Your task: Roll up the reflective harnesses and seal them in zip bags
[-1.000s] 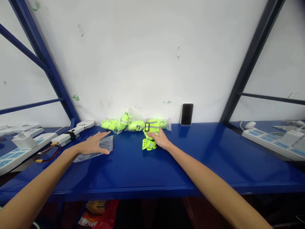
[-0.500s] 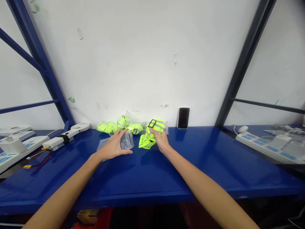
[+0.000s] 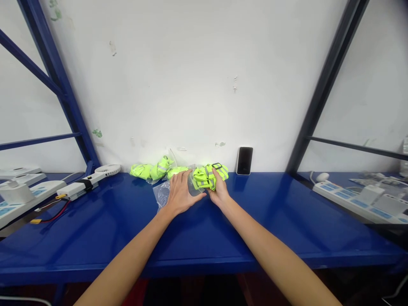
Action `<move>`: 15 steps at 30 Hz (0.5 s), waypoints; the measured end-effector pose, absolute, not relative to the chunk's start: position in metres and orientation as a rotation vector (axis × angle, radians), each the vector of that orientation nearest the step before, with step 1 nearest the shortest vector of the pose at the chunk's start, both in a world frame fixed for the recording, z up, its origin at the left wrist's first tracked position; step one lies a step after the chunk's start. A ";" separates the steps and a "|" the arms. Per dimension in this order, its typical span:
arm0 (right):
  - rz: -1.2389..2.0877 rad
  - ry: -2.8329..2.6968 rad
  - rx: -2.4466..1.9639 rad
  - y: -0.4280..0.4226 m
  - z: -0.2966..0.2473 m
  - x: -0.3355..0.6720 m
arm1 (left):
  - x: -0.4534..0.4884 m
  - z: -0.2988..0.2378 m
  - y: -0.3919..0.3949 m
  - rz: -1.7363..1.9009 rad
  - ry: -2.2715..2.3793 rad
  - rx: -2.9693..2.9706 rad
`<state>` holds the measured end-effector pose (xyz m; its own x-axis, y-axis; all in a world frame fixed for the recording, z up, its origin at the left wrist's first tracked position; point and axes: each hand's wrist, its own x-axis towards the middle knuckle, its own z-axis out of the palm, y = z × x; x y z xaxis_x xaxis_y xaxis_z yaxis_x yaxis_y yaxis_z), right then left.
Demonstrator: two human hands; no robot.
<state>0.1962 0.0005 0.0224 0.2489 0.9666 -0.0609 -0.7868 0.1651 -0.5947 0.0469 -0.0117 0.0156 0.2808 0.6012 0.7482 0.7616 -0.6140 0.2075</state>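
My right hand (image 3: 219, 189) grips a bundled neon-yellow reflective vest (image 3: 206, 177) with grey stripes and a dark buckle on top. Held in my left hand (image 3: 181, 192) is a clear plastic bag (image 3: 161, 194), its body trailing to the left behind the palm. Thumb and fingers of that hand spread around the bag's mouth, which meets the left end of the vest. How much of the vest sits inside the bag I cannot tell. Just behind, against the wall, lie several more neon-yellow bundles (image 3: 142, 171) in clear bags, partly covered by my left hand.
A dark-screened phone-like device (image 3: 245, 160) leans on the wall. To the left are a white handheld fan (image 3: 108, 170), a white pack with cables (image 3: 76, 189) and power strips (image 3: 41, 193). Another power strip (image 3: 353, 199) lies beyond the right post of the blue table (image 3: 204, 242).
My left hand has moved right with the plastic bag, up to the vest. In my right hand the vest is now turned more sideways, its left end at the bag's mouth.
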 end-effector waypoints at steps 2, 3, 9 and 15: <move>1.232 -0.399 -0.567 0.000 0.021 0.192 | 0.046 0.014 -0.013 -1.241 -1.274 -2.313; 1.198 -0.416 -0.558 0.000 0.020 0.190 | 0.045 0.013 -0.013 -1.234 -1.274 -2.298; 1.074 -0.544 -0.523 0.001 0.011 0.180 | 0.046 0.009 -0.015 -1.124 -1.282 -2.284; 1.015 -0.662 -0.584 -0.005 0.012 0.177 | 0.049 0.001 -0.012 -1.019 -1.290 -2.375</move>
